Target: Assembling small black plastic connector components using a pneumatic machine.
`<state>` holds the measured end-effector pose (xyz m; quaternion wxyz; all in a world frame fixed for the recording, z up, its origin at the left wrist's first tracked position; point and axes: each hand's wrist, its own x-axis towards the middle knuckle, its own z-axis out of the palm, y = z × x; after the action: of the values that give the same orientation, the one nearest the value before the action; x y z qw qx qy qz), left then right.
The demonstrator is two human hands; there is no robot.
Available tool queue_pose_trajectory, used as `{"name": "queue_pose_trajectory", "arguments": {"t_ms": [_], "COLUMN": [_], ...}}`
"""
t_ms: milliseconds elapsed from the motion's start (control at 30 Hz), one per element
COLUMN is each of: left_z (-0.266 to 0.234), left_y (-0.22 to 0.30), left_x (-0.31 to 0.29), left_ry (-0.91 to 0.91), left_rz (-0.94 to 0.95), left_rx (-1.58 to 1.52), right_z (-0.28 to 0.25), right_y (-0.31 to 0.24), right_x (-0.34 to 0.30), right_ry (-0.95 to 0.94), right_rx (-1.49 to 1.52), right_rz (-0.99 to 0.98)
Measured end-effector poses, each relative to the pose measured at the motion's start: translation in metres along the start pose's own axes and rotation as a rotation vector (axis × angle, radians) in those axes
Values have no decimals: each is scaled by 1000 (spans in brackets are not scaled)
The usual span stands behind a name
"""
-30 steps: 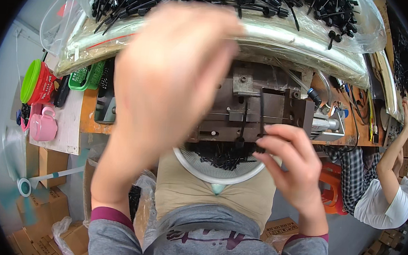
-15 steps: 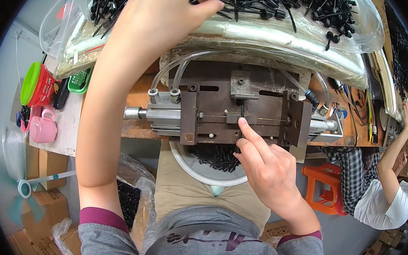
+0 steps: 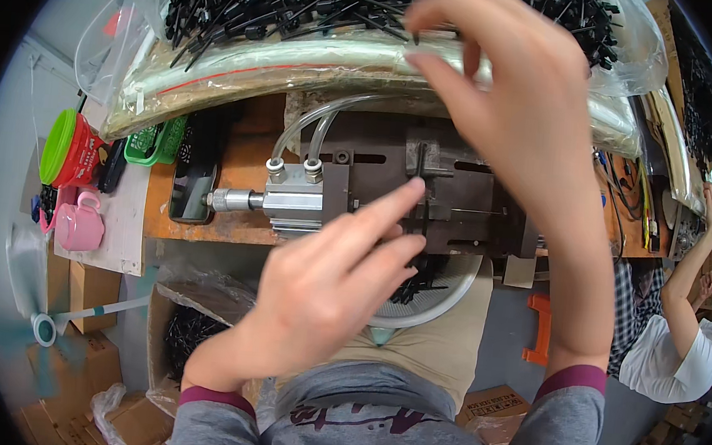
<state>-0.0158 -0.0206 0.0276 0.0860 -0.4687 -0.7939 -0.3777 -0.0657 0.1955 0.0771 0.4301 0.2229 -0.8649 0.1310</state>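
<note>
Across the bench in front of me sits a dark metal fixture point(image 3: 465, 193) with a silver cylinder point(image 3: 293, 198) at its left end. My left hand point(image 3: 326, 279) reaches in from below; its index finger is stretched onto a thin black piece point(image 3: 421, 162) at the fixture's middle, the other fingers half bent. Up at the right, my right hand point(image 3: 501, 75) is at the front edge of a pile of black plastic pieces with thin stems point(image 3: 306, 1). It is smeared by motion, thumb and index finger curved towards each other, with a small dark tip near them that I cannot make out.
Below the fixture, a white basket point(image 3: 455, 301) holds black pieces. At the left are a phone point(image 3: 195, 178), a green basket point(image 3: 160, 142) and a pink cup point(image 3: 81, 224). Another person point(image 3: 672, 356) works at the right near an orange stool point(image 3: 537, 329).
My left hand has come down from the pile to the fixture's middle. From that spot my right hand has risen to the pile, so the two hands have swapped places.
</note>
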Motion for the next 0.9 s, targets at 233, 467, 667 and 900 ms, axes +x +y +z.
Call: {"name": "queue_pose_trajectory", "arguments": {"t_ms": [233, 467, 667, 900], "left_z": [48, 65, 66, 60], "left_y": [2, 1, -4, -2], "left_x": [-19, -22, -19, -17], "left_ry": [15, -4, -53, -82], "left_rz": [42, 26, -3, 0], "left_rx": [231, 284, 259, 266], "right_z": [55, 32, 0, -31], "right_y": [43, 68, 85, 102], "right_x": [72, 62, 51, 39], "right_ry": [-572, -644, -466, -358], "right_rx": [-268, -175, 0, 519], "right_rz": [149, 301, 342, 879]}}
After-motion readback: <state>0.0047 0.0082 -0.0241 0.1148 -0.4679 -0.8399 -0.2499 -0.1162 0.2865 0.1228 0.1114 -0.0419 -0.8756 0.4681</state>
